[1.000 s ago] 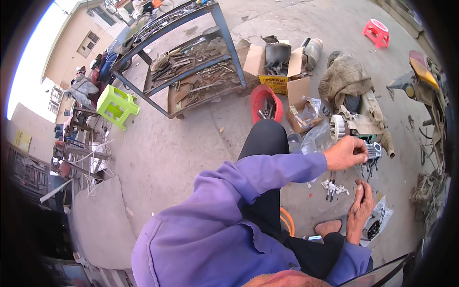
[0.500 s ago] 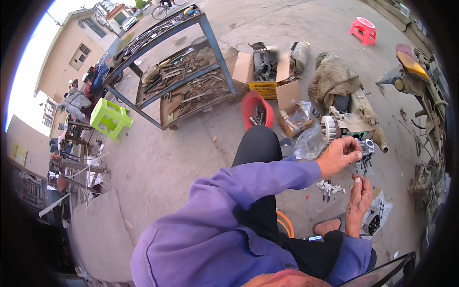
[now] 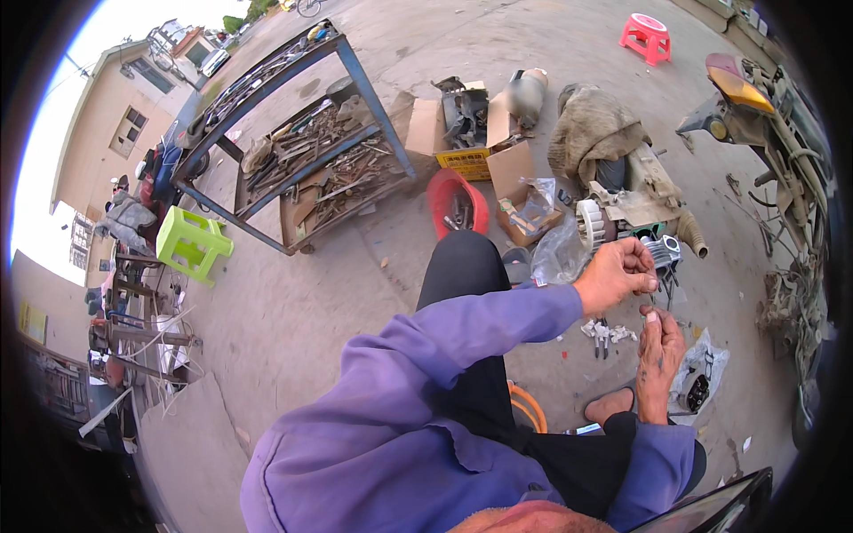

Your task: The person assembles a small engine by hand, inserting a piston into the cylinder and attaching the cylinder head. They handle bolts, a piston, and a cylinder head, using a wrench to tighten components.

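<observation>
My left hand (image 3: 615,277) has its fingertips pinched together in front of a silver finned engine cylinder (image 3: 662,252). Just below it, my right hand (image 3: 659,362) also has thumb and fingers pressed together. A thin dark piece shows between the two hands, too small to name. Behind the hands lies a greasy engine, with a white fan wheel (image 3: 590,224) on its left side and a ribbed hose (image 3: 692,234) on its right. Left of my right hand, small white pieces and dark pins (image 3: 604,333) lie on the ground.
A clear plastic bag (image 3: 560,251), cardboard box (image 3: 526,213) and red tub (image 3: 442,210) stand ahead. A blue tool cart (image 3: 369,89) is at far left. A partly dismantled motorcycle (image 3: 791,178) borders the right. A bagged metal part (image 3: 696,388) lies beside my right hand.
The surroundings have shifted slightly left in the view. My two hands have come closer together, fingertips still pinched.
</observation>
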### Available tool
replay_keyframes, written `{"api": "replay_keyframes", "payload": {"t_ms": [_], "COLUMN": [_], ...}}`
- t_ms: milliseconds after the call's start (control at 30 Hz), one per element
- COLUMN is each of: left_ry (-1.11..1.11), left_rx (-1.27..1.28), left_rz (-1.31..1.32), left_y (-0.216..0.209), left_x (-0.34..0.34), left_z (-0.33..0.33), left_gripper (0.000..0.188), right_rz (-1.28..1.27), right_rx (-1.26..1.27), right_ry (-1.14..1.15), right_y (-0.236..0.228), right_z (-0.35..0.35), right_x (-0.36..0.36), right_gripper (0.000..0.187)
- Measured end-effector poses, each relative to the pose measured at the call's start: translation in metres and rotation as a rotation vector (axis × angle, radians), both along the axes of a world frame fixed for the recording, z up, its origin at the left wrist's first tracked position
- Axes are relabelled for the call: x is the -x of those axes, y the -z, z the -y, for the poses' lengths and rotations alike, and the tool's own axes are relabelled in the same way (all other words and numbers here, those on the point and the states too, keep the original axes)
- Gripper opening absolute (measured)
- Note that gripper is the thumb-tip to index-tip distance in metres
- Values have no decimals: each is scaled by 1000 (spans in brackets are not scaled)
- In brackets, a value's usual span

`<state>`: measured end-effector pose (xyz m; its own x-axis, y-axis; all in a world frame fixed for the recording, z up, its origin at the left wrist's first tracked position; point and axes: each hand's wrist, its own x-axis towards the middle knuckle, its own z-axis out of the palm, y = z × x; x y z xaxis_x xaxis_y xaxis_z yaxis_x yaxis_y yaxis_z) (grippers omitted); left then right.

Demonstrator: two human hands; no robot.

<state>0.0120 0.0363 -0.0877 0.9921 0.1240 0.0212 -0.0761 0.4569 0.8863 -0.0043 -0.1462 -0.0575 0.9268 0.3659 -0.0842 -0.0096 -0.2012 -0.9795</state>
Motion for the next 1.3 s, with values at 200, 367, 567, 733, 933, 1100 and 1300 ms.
{"api": "replay_keyframes", "payload": {"t_ms": [200,367,567,733,933,1100,1300], "left_ry": [-14,-39,-2,68,121,229,295], "left_rx": [79,85,63,-16,-111,-323,-538], "left_rz": [3,8,-11,-46,-158,-202,-263], "left_y": [-8,-4,-12,-9,-6,-19,-20], "left_x": [1,-1,-9,-13,-20,-43,-75], "left_z": [4,10,24,35,14,-7,-9], "left_gripper": [27,28,23,25,23,18,17], "right_rz": [27,-141,34,485,745,630,481], "right_rx": [-147,-217,-47,248,331,475,466], "right_ry": [49,82,165,242,196,124,-9], "right_y": [8,-5,-6,-27,-46,-37,24], "right_z": [6,15,32,65,135,184,199], "right_x": [-7,-8,-11,-28,-77,-111,-146], "right_gripper": [27,27,25,21,23,23,18]}}
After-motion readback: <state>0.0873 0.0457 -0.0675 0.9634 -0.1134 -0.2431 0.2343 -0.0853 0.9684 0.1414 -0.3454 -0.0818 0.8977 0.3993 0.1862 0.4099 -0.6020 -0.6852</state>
